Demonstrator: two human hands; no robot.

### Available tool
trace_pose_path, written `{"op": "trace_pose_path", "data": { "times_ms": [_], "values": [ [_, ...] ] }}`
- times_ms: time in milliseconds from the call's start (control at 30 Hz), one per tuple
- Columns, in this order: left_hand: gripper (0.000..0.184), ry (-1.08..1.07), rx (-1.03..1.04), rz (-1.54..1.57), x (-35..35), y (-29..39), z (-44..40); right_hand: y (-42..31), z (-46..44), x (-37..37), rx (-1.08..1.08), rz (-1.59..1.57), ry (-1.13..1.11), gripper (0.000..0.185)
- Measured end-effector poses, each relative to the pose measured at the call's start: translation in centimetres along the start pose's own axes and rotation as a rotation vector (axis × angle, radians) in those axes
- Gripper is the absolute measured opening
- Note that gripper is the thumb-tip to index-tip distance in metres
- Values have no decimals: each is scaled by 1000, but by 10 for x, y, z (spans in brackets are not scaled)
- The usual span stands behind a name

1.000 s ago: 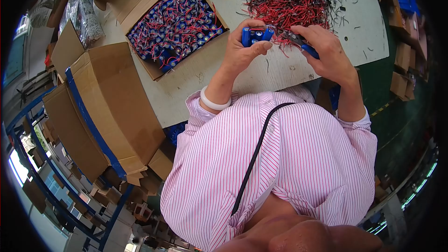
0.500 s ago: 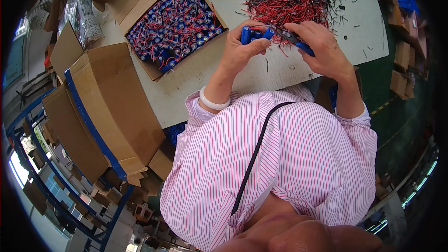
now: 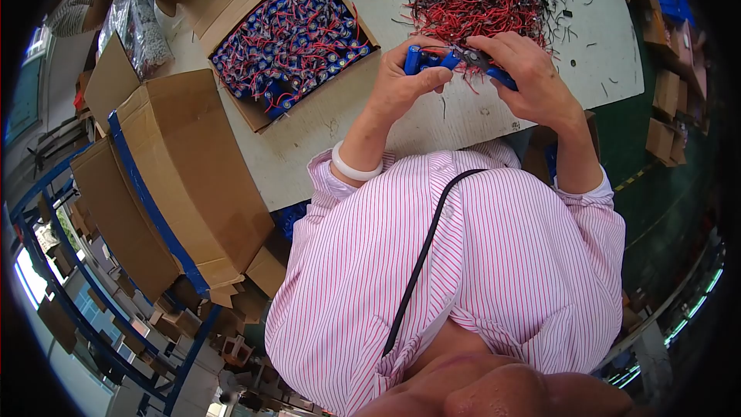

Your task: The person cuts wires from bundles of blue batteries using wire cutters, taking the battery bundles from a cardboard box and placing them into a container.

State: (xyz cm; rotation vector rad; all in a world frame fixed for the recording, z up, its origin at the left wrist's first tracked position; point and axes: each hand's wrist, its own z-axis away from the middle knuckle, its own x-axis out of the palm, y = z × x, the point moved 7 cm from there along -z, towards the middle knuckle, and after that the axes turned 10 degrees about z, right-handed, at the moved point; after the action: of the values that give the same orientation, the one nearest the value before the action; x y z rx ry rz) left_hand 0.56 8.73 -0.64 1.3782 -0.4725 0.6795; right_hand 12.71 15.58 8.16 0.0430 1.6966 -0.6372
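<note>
Several blue cylindrical batteries (image 3: pixel 414 60) are gripped in my left hand (image 3: pixel 407 86), with the thumb across their near side. My right hand (image 3: pixel 528 77) is closed round blue-handled cutting pliers (image 3: pixel 502 77). The dark jaws of the pliers are at the right-hand end of the batteries, by a thin red wire; whether they close on the wire I cannot tell. Just beyond both hands lies a heap of red and black wire pieces (image 3: pixel 482 0).
An open cardboard box (image 3: pixel 258 117) full of blue batteries with red and black leads stands on the white table (image 3: pixel 309 158), left of my hands. A larger open carton (image 3: pixel 201 162) is beside the table. Wire scraps are scattered at the right.
The pliers have moved slightly left, and their jaws are now at the batteries. My left hand has shifted a little to the right.
</note>
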Motion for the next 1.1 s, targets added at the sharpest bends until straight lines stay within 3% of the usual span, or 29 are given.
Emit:
{"op": "trace_pose_path", "data": {
  "times_ms": [767, 1100],
  "values": [
    [32, -72, -17, -10, 8, 2, 2, -2, 2, 4, -32, -86, -40, 45],
    [28, 10, -101, -126, -1, -11, -4, 16, 5, 32, 78, -114, -98, 34]
  ]
}}
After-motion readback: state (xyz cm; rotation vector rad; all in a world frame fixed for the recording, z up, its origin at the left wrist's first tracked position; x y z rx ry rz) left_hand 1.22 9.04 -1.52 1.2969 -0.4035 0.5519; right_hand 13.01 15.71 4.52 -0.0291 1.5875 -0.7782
